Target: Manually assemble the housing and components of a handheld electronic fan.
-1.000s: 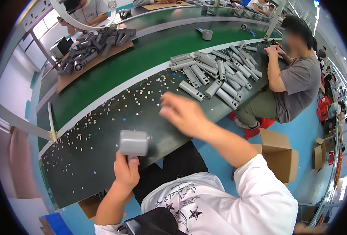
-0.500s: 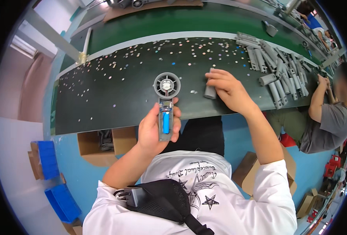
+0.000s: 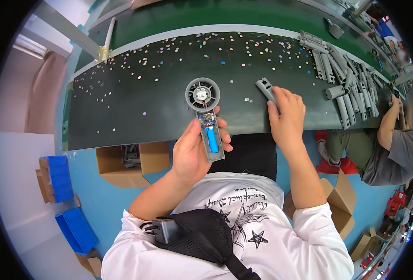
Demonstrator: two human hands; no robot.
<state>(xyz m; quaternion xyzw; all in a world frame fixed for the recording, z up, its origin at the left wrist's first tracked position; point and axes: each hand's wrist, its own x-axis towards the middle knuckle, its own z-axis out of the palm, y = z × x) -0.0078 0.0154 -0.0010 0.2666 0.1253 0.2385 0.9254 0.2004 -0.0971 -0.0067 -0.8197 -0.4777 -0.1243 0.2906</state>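
Note:
My left hand [image 3: 188, 154] is closed around the handle of a grey handheld fan [image 3: 214, 99], its round fan head pointing away from me. The handle's inside is exposed, showing a small circuit board [image 3: 207, 117] and a blue cylindrical battery [image 3: 212, 140]. To the right, my right hand [image 3: 288, 114] grips the near end of a grey handle cover [image 3: 265, 88] just over the dark bench; the cover's far end, with small openings, points away and left. My fingers hide its near part.
A pile of grey handle covers [image 3: 344, 103] lies at the bench's right. Small round dots [image 3: 157, 80] are scattered over the dark bench surface [image 3: 122, 133]. A co-worker [image 3: 390, 154] sits at the right. Cardboard boxes [image 3: 153, 156] and blue bins [image 3: 76, 231] stand below the bench.
My right hand has closed on the grey handle cover, which has turned so its far end tilts left. The fan in my left hand has tilted slightly. The whole view has shifted a little.

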